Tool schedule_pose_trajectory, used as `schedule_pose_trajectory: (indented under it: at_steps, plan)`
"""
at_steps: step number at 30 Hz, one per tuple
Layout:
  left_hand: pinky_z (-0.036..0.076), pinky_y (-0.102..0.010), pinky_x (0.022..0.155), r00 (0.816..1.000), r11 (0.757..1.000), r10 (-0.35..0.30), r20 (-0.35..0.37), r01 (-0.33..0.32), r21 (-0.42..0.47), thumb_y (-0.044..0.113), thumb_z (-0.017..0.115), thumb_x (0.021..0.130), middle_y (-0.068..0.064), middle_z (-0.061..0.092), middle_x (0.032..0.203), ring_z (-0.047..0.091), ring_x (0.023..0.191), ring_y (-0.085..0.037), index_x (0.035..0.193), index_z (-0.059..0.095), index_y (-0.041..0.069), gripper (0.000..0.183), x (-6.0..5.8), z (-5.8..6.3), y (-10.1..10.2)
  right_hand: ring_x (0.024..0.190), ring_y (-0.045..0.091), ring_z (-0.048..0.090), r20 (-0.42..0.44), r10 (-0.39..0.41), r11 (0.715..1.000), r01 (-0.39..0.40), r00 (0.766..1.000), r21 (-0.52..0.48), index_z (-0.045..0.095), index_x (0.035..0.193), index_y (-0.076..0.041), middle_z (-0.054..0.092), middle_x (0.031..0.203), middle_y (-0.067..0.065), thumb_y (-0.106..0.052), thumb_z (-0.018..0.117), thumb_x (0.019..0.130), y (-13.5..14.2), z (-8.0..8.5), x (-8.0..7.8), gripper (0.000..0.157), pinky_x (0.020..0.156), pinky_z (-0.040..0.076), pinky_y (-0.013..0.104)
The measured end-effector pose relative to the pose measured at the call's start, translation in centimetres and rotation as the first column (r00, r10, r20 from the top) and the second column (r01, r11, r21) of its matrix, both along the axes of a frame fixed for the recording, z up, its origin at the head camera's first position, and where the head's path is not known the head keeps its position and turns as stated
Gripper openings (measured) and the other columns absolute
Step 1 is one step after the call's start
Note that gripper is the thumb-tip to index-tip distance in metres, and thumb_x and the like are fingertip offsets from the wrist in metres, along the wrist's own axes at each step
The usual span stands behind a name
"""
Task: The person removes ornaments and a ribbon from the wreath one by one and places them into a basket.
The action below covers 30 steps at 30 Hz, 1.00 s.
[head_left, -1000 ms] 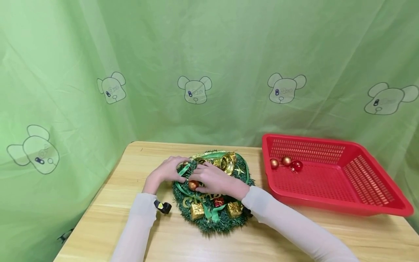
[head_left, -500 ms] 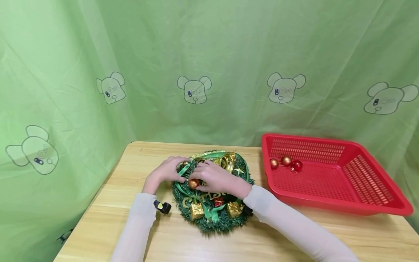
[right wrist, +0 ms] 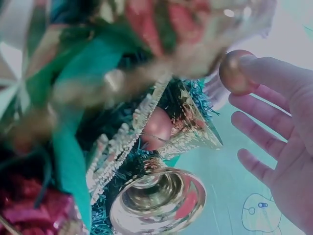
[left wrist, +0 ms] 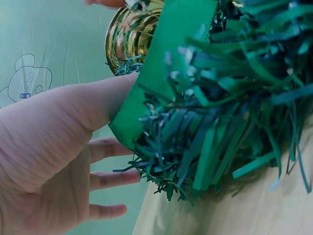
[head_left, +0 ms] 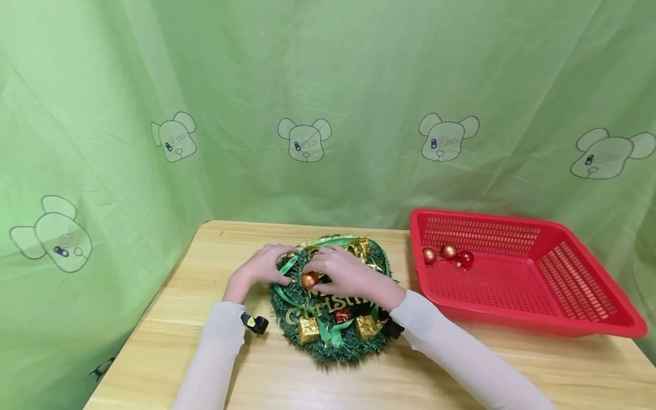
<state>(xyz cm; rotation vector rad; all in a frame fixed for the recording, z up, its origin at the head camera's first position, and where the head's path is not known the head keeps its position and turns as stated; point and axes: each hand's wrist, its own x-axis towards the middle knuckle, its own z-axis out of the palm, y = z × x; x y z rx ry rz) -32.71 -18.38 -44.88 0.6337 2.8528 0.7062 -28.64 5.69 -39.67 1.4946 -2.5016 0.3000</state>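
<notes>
A green tinsel Christmas wreath (head_left: 333,354) lies on the table, with ribbon, gold gift boxes (head_left: 308,329) and gold lettering. My left hand (head_left: 262,266) grips its left rim; in the left wrist view the thumb lies over a green ribbon (left wrist: 161,63), and the other fingers go behind the tinsel. Between thumb and fingers, my right hand (head_left: 345,273) pinches a copper-gold bauble (head_left: 310,280) above the upper left part of the wreath. Beneath that hand, gold bells are partly hidden in the head view; the right wrist view shows one gold bell (right wrist: 159,200) and another bauble (right wrist: 157,129) among the tinsel.
A red plastic basket (head_left: 512,319) stands to the right of the wreath. Inside its left end lie two gold baubles (head_left: 448,251) and one red bauble (head_left: 465,259). Green curtains (head_left: 359,171) hang behind and to the left of the wooden table (head_left: 169,341).
My right hand has moved slightly right and up off the wreath with the bauble, and more of the lettering shows. The left hand has stayed on the rim.
</notes>
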Motion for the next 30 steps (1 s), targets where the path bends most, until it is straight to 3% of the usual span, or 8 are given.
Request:
schedule_pose_trajectory:
  at_steps: [14, 30]
  plan:
    - [0.031, -0.053, 0.108, 1.000, 1.000, 0.010, 0.012, -0.010, 0.011, 0.028, 0.082, 0.067, 0.003, 0.044, 0.143, 0.038, 0.130, -0.025, 0.139, 0.043, 0.028, 0.083, 0.1, 0.0, 0.1, 0.104, 0.015, 0.057, 0.036, -0.078, 0.997, 0.079, 0.996, -0.015, 0.066, 0.113, -0.018, 0.066, 0.107, -0.005, -0.032, 0.074, 0.077, 1.7, 1.2, 0.3, 0.039, 0.099, 0.042, 0.041]
    - [0.031, -0.053, 0.108, 1.000, 1.000, 0.005, 0.013, -0.005, 0.022, 0.026, 0.082, 0.066, 0.002, 0.044, 0.144, 0.038, 0.129, -0.026, 0.140, 0.042, 0.025, 0.084, 0.0, -0.1, 0.1, 0.108, 0.016, 0.057, 0.029, -0.092, 0.996, 0.092, 0.995, 0.007, 0.066, 0.114, -0.018, 0.066, 0.113, -0.003, -0.031, 0.074, 0.078, 3.5, 2.0, 0.5, 0.039, 0.100, 0.043, 0.041]
